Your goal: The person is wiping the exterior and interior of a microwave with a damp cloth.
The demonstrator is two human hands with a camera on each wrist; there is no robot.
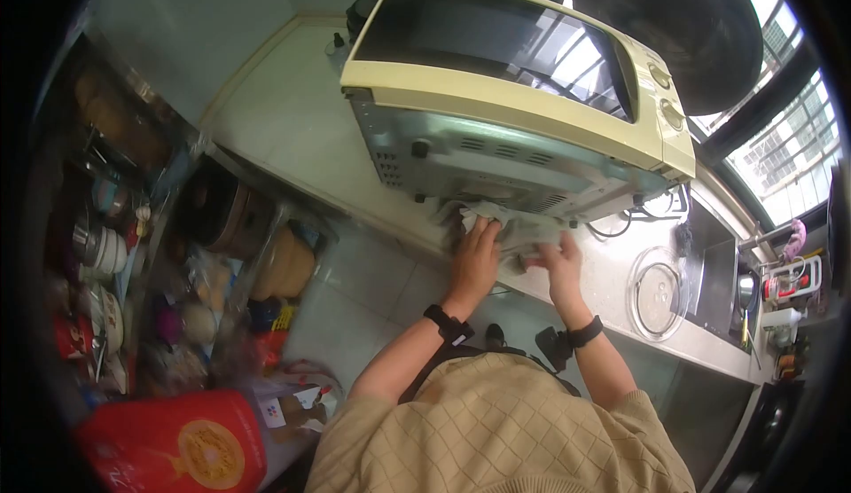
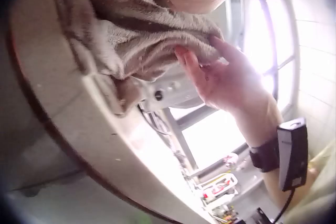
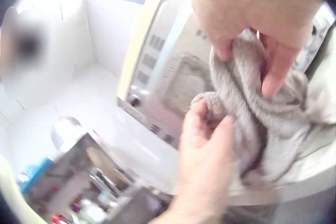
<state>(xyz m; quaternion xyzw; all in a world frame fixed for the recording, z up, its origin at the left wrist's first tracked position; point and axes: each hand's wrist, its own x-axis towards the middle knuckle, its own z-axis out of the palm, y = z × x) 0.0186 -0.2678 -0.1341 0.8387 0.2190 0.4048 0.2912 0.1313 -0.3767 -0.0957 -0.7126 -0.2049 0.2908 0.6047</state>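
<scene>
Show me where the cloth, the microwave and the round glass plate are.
cloth (image 1: 523, 230), head view, on its bunched grey middle.
microwave (image 1: 483, 36), head view, on its dark door glass.
glass plate (image 1: 658, 292), head view, on its clear centre.

We see a greyish-beige cloth (image 1: 519, 227) at the centre, beneath a cream-yellow microwave (image 1: 496, 103) whose door glass is near black and whose underside is silver-grey. At six o'clock our sweater (image 1: 496, 431) is tan with a quilted diamond pattern, and the wristbands (image 1: 446, 323) are black. At seven o'clock, a red bag (image 1: 133, 444) bears an orange-yellow round emblem. The counter (image 1: 292, 121) at ten o'clock is off-white, and the pan (image 1: 674, 23) at one o'clock is black.
</scene>
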